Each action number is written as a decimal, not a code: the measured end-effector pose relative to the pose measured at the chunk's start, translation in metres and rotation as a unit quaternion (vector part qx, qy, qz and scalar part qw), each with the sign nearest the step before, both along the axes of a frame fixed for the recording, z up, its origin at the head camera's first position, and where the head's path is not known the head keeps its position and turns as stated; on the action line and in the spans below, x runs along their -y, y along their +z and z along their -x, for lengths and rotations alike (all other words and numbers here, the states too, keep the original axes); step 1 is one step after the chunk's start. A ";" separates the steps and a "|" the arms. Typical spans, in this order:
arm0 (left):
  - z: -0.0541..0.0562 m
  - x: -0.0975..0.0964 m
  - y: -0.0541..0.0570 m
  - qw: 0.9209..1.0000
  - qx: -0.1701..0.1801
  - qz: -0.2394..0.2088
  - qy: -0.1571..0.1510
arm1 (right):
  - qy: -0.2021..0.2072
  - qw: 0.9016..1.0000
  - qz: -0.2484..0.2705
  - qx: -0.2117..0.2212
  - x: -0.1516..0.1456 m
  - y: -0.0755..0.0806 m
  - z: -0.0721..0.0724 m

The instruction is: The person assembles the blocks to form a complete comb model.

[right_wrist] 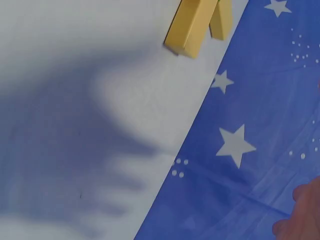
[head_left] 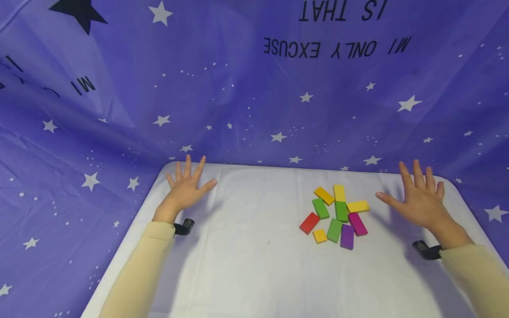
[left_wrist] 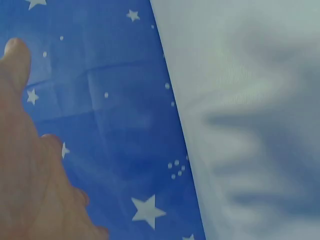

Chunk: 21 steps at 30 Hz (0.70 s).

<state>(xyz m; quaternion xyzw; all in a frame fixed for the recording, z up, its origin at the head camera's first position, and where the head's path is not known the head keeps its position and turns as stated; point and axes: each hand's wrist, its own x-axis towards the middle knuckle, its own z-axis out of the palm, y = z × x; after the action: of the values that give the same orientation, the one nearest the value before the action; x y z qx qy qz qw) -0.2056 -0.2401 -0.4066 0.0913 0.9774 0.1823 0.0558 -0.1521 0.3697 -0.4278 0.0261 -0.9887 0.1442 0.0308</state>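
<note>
My left hand [head_left: 184,191] is held above the far left of the white table with fingers spread, holding nothing. On the other side, my right hand [head_left: 423,201] is likewise spread over the far right of the table. The hand nearest the coloured blocks is the right one. Those blocks lie in a loose cluster: a red block [head_left: 309,223], a purple block [head_left: 347,237], a magenta block [head_left: 358,224], green blocks [head_left: 334,230], yellow blocks [head_left: 339,193] and orange ones [head_left: 324,195]. Two yellow blocks [right_wrist: 191,27] show at the top of the right wrist view.
A white cloth covers the table [head_left: 238,265]. Behind it and along its sides hangs a purple-blue curtain [head_left: 246,88] with stars and lettering. Black camera mounts [head_left: 184,227] sit at both wrists. Shadows of the hands fall on the cloth.
</note>
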 end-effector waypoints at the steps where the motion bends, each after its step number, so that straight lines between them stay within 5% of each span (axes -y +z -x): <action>1: 0.000 -0.002 -0.002 1.000 0.001 -0.005 0.001 | 0.002 1.000 0.004 -0.003 0.002 -0.001 0.001; 9: 0.001 -0.034 -0.013 0.999 0.001 -0.035 -0.001 | 0.024 0.998 0.045 -0.030 0.022 -0.013 0.005; 21: -0.002 -0.108 -0.031 0.997 0.008 -0.071 -0.032 | 0.049 0.994 0.092 -0.019 0.053 -0.028 0.015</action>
<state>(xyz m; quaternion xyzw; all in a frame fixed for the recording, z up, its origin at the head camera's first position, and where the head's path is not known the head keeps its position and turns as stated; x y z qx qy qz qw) -0.2037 -0.1319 -0.4372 0.1250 0.9581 0.2500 0.0628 -0.1675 0.3172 -0.4556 0.0739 -0.9680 0.2354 0.0452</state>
